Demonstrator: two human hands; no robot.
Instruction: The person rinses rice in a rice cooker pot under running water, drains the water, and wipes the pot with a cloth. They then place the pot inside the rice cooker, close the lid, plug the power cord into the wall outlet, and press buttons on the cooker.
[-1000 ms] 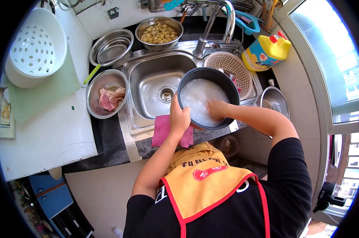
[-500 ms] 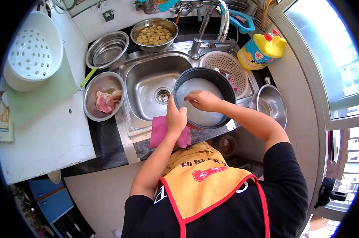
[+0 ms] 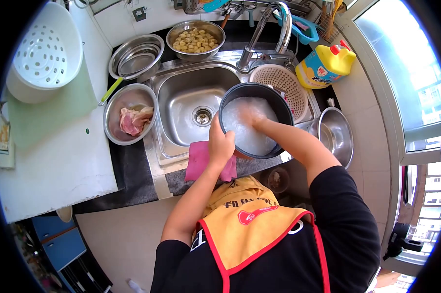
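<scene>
A dark round pot [image 3: 283, 110] holds cloudy, whitish water [image 3: 253, 140] and stands over the right side of the sink. My left hand [image 3: 222, 144] is closed around the pot's near-left rim, thumb on top. Inside the pot, my right hand [image 3: 252, 115] is dipped into the water; motion blur and the cloudiness hide its fingers, and whatever lies at the bottom cannot be made out. Below my left hand, a pink cloth [image 3: 197, 160] drapes over the sink's front edge. Behind the pot sits a beige colander [image 3: 297, 93] with something partly hidden in it.
The steel sink [image 3: 174, 110] lies left of the pot, under a tall faucet [image 3: 250, 49]. Around it are a bowl of raw meat [image 3: 112, 115], nested steel bowls [image 3: 114, 63], a bowl of yellowish pieces [image 3: 170, 45], a yellow detergent jug [image 3: 335, 61] and a steel bowl [image 3: 345, 134].
My right hand has gone from above the water's surface down into it, and the water is now stirred up. My left hand keeps its hold on the rim. The view has shifted slightly.
</scene>
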